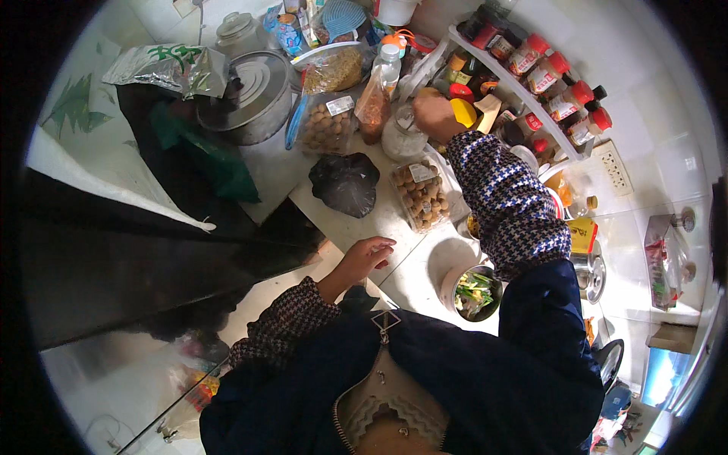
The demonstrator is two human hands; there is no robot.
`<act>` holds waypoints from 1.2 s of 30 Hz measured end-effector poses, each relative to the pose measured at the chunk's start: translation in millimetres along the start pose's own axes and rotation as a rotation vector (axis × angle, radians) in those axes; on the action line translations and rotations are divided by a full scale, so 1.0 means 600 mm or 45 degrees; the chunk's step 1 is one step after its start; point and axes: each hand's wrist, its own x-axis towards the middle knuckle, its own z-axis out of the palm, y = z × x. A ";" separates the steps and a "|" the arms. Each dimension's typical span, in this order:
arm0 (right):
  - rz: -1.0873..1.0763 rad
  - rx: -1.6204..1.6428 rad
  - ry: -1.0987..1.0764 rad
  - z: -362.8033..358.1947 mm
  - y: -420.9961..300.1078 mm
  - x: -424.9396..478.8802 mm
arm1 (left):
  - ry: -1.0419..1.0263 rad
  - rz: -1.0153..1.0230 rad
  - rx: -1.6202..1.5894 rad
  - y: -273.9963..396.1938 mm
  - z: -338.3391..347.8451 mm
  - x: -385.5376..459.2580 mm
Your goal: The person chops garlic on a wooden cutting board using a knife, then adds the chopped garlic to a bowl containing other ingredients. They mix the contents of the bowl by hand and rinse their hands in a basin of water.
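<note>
My right hand [435, 115] is at the back of the counter, beside the mouth of a glass jar [402, 141] holding a white substance. Its fingers are curled, and what they grip is hidden. A thin metal utensil seems to stand in the jar's mouth. Over the front of the counter, my left hand [367, 259] hovers with loosely bent fingers and nothing in them. Between the hands lie a black plastic bag [345, 185] and a clear plastic box of round brown items [422, 193]. Chopped green and white vegetables [473, 291] fill a metal pot [493, 307] near my right elbow.
A white rack [512, 79] of red-capped seasoning jars [547, 73] stands along the right wall. Left of the glass jar are filled zip bags [327, 122], a plastic bottle [389, 62] and a large lidded metal pot [244, 122]. A wall socket [613, 166] is at right.
</note>
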 end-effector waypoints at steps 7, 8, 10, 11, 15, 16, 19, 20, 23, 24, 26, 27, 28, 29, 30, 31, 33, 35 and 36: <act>0.198 0.593 -0.181 -0.041 0.027 -0.007 | -0.015 -0.009 0.044 0.012 -0.006 0.015; 0.238 0.692 -0.157 -0.048 0.032 -0.014 | -0.019 -0.022 0.054 0.014 -0.007 0.016; 0.313 0.500 -0.031 -0.045 0.044 -0.027 | -0.043 -0.042 0.086 0.031 -0.004 0.020; 0.349 0.401 0.030 -0.037 0.047 -0.033 | -0.059 -0.045 0.039 0.027 0.000 0.026; 0.211 -0.156 0.126 -0.019 -0.013 -0.023 | -0.119 -0.060 0.003 0.007 0.009 0.032; 0.153 -0.184 0.119 -0.026 -0.016 -0.021 | -0.148 -0.066 0.027 0.007 0.013 0.033; -0.013 -0.257 0.105 -0.042 -0.026 -0.010 | -0.168 -0.039 0.107 0.022 0.015 0.030; -0.063 -0.273 0.106 -0.043 -0.035 -0.004 | -0.148 -0.054 0.095 0.019 0.012 0.031; -0.094 -0.224 0.108 -0.015 -0.049 0.005 | -0.062 -0.034 0.070 0.023 0.000 0.024; -0.043 -0.202 0.073 -0.007 -0.050 0.002 | -0.059 -0.021 0.071 0.024 0.000 0.022; 0.095 -0.019 -0.104 -0.001 -0.038 0.008 | -0.056 0.005 0.074 0.028 -0.001 0.020; 0.123 0.059 -0.172 -0.005 -0.029 0.017 | -0.045 0.015 0.063 0.028 -0.004 0.018; 0.150 0.134 -0.242 -0.014 -0.020 0.023 | -0.034 0.027 0.048 0.025 -0.009 0.018; 0.179 0.208 -0.313 -0.021 -0.011 0.023 | -0.026 0.038 0.034 0.022 -0.013 0.017; 0.251 0.406 -0.309 -0.025 -0.001 0.017 | -0.024 0.044 0.033 0.025 -0.016 0.011; 0.276 0.523 -0.309 -0.027 0.010 0.010 | -0.030 0.050 0.029 0.025 -0.020 0.009; 0.332 0.750 -0.298 -0.042 0.037 -0.006 | -0.049 0.071 0.025 0.030 -0.024 0.012; 0.407 0.861 -0.137 -0.061 0.034 -0.032 | -0.013 0.048 -0.015 0.028 -0.033 0.014; 0.514 0.868 -0.113 -0.064 0.047 -0.046 | -0.022 0.049 -0.014 0.032 -0.032 0.022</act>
